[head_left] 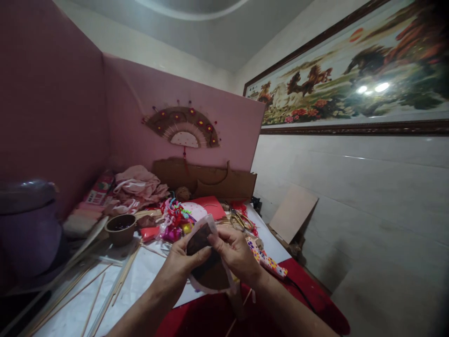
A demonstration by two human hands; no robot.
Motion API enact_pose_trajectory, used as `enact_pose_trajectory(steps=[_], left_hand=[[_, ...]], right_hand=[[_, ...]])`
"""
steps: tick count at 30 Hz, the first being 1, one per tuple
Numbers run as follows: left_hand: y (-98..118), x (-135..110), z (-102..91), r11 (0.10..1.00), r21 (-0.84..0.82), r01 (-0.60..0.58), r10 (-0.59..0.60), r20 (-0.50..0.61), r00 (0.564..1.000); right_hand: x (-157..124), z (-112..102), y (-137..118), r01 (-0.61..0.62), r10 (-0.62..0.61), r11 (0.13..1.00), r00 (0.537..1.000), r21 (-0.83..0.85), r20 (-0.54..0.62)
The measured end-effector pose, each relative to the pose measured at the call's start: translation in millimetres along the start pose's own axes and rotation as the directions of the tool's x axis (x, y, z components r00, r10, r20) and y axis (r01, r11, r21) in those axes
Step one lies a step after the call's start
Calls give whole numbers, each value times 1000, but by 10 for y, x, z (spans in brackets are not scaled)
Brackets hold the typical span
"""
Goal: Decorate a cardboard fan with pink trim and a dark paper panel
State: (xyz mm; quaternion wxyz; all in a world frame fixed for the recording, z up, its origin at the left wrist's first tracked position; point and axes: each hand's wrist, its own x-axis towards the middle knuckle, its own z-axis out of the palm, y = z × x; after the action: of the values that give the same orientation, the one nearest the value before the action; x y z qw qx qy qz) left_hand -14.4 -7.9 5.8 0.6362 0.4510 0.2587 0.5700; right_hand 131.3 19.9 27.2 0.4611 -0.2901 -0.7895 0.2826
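Between my two hands is a rounded brown piece with a whitish, see-through border (214, 279) and a dark upper part; its exact kind is unclear. My left hand (187, 256) grips its left edge, thumb lying across the front. On the upper right edge, my right hand (233, 248) pinches it with thumb and fingers. The piece is tilted and held above the front edge of the white table. Just beyond my right hand lie gold-handled scissors (239, 220). A flower-patterned tool with a black cord (268, 260), perhaps a glue gun, rests beside my right wrist.
Colourful pipe cleaners (174, 211) and small bags lie behind my hands, near a red sheet (212, 206). A brown bowl (121, 228) stands left, with thin wooden sticks (93, 299) in front. A decorated fan (185, 126) hangs on the pink board; a purple bin (30, 234) stands far left.
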Motion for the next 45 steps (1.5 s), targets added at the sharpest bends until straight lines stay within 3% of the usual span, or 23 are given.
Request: enact_pose_trajectory(steps=[3, 7, 19, 27, 32, 45], left_hand=[[44, 16, -4, 998, 58, -17, 19, -37, 999], [125, 40, -29, 986, 163, -40, 49, -52, 997], [215, -20, -57, 938, 347, 8, 52, -164, 985], [237, -24, -46, 939, 341, 38, 29, -192, 981], [227, -14, -68, 946, 320, 46, 26, -217, 976], [268, -14, 4, 915, 403, -17, 114, -218, 969]], right_hand=[[-18, 42, 73, 7, -6, 1000, 1000, 31, -25], [-82, 46, 133, 12, -14, 998, 999, 63, 39], [-171, 96, 214, -4, 14, 996, 993, -85, 119], [-180, 31, 119, 8, 13, 993, 984, -119, 177], [-180, 10, 96, -5, 22, 996, 981, -87, 193], [-236, 31, 108, -189, 163, 976, 964, 107, 209]])
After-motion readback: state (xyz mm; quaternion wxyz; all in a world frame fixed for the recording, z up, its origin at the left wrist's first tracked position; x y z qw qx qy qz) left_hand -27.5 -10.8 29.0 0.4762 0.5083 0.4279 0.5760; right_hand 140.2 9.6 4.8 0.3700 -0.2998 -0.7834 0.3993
